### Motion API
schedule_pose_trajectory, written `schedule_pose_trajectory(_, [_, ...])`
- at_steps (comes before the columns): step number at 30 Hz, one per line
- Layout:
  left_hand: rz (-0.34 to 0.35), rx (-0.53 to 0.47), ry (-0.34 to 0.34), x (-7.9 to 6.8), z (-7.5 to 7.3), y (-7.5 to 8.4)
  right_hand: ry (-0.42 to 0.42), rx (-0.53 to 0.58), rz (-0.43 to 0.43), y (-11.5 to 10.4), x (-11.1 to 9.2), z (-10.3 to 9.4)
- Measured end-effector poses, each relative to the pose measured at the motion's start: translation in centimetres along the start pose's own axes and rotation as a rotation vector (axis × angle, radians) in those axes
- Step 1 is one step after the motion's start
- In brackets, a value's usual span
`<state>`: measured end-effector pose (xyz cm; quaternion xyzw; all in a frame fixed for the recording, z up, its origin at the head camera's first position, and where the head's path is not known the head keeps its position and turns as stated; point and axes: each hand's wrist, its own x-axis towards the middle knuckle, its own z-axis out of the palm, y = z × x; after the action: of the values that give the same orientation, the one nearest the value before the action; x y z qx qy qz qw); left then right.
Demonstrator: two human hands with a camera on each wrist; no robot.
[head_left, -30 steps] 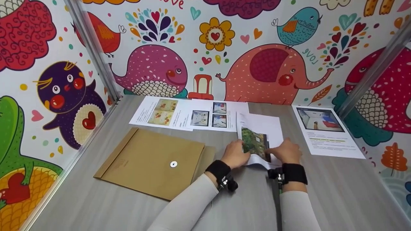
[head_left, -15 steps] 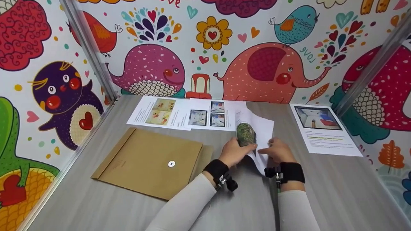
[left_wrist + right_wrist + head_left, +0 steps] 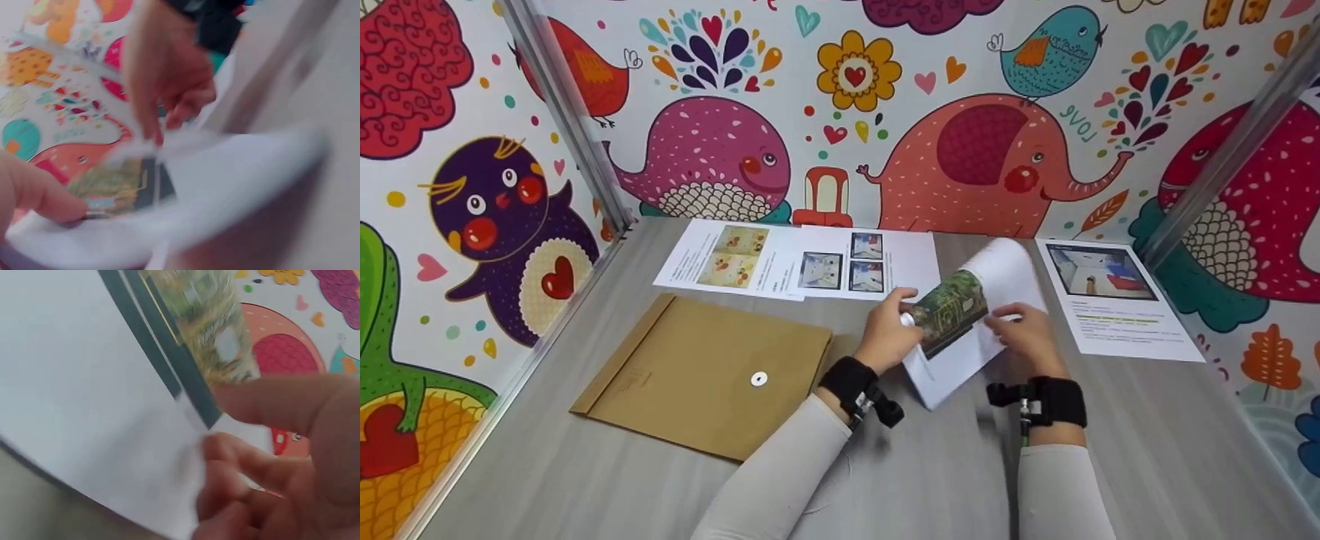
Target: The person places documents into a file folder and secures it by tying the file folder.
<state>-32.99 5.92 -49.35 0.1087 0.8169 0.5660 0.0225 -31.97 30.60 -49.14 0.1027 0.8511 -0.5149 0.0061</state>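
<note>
Between my hands, a white sheet of printed paper (image 3: 956,364) is lifted and curved, its far end curling up. A green landscape picture (image 3: 950,311) with a dark border is printed on it. My left hand (image 3: 887,330) grips the paper's left side, with the thumb (image 3: 53,199) on the printed face in the left wrist view. On the other side my right hand (image 3: 1030,339) pinches the paper between thumb and forefinger, near the dark border (image 3: 169,343) in the right wrist view. Motion blurs the paper's near edge in the left wrist view.
A brown document envelope (image 3: 697,375) with a white round button lies at left. Toward the back wall are two overlapping printed sheets (image 3: 776,281). Another printed sheet (image 3: 1147,337) lies at right. Cartoon-patterned walls (image 3: 930,45) border the grey table (image 3: 1170,450).
The paper has been raised off the table and bent, its far end now curling up to the right. My left hand has moved slightly up and left; the right hand still pinches the paper's right side.
</note>
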Motion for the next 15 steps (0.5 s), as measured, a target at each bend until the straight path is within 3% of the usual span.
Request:
schedule_pose_trajectory(5, [0.101,-0.092,-0.035,1.0,-2.9,-0.2,0.391,-0.022,-0.002,-0.3,0.0,-1.3])
schedule_pose_trajectory(8, [0.132,-0.126,-0.099,1.4,-5.0,-0.5,0.545,0.000,0.003,-0.4,-0.2,-1.8])
schedule_pose_trajectory(11, [0.146,-0.126,-0.170,1.6,-7.3,-0.8,0.508,0.066,0.001,-0.7,-0.3,-2.4])
schedule_pose_trajectory(15, [0.168,-0.073,-0.240,1.8,-10.1,-1.2,0.229,0.223,0.002,-0.7,-0.7,-3.2])
